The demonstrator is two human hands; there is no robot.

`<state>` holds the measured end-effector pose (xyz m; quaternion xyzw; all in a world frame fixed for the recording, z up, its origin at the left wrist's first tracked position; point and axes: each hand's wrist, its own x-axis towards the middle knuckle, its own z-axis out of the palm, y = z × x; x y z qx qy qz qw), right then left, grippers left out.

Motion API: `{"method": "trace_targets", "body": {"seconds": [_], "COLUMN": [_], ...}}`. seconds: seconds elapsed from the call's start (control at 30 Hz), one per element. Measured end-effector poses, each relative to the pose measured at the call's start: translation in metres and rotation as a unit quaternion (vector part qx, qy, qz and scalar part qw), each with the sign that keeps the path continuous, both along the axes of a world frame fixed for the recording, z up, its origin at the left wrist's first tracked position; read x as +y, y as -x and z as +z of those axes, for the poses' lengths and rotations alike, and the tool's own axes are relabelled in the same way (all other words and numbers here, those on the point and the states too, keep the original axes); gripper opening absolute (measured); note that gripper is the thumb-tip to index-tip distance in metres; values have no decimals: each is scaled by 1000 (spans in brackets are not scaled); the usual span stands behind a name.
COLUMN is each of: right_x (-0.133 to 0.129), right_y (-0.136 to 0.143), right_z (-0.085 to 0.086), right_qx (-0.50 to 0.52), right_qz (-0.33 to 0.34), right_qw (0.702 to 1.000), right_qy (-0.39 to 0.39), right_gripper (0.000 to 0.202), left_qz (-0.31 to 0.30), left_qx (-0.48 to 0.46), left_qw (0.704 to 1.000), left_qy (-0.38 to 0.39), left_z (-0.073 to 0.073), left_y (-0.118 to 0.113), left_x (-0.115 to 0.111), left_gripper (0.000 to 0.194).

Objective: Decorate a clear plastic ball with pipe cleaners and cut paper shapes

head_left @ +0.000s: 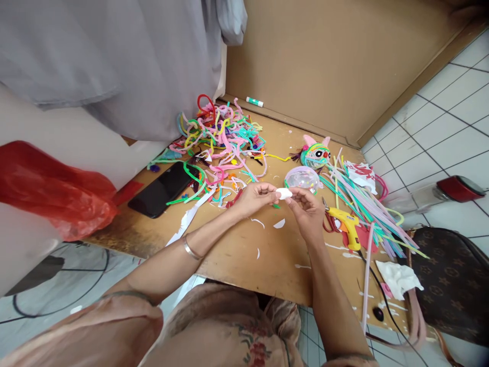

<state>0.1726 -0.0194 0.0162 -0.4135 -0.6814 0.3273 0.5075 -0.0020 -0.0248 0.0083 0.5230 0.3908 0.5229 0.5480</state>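
Though small, white paper (pixel 283 193) between both hands (pixel 256 199) (pixel 306 208)

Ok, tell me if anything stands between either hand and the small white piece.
Nothing visible does: the left hand and the right hand both have fingers on the white piece. The white half-disc scrap lies apart on the table, nearer the person.

Phone (pixel 162 192) left, glue gun (pixel 347 223) right, scrap (pixel 283 193) between, apparently before bowl (pixel 301 177)

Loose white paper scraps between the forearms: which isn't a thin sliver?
The half-disc scrap, rightmost and broad; the upper sliver and lower sliver, both left of it, are narrow and curved.
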Motion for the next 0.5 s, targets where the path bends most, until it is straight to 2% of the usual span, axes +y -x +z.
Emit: {"method": "trace_targets", "body": {"seconds": [0.17,0.27,0.5], "right_x": [-1,-2,-2], "right_y": [1,2,5], "right_z": [0,2,1], "right_qx": [-7,-16,9], "right_qz": [10,8,-16], "right_qw": [999,997,1000], "right_qy": [-52,-74,-5], "right_gripper": [27,20,14], "left_qz": [-6,-9,8], "left_qx": [-12,-12,-24], "left_qw": [1000,1000,999], "left_qy": [-5,-3,-24], "left_z": [-1,-3,-6], "left_y": [0,0,-4], "left_x": [0,0,1], "left_gripper": [37,37,36]}}
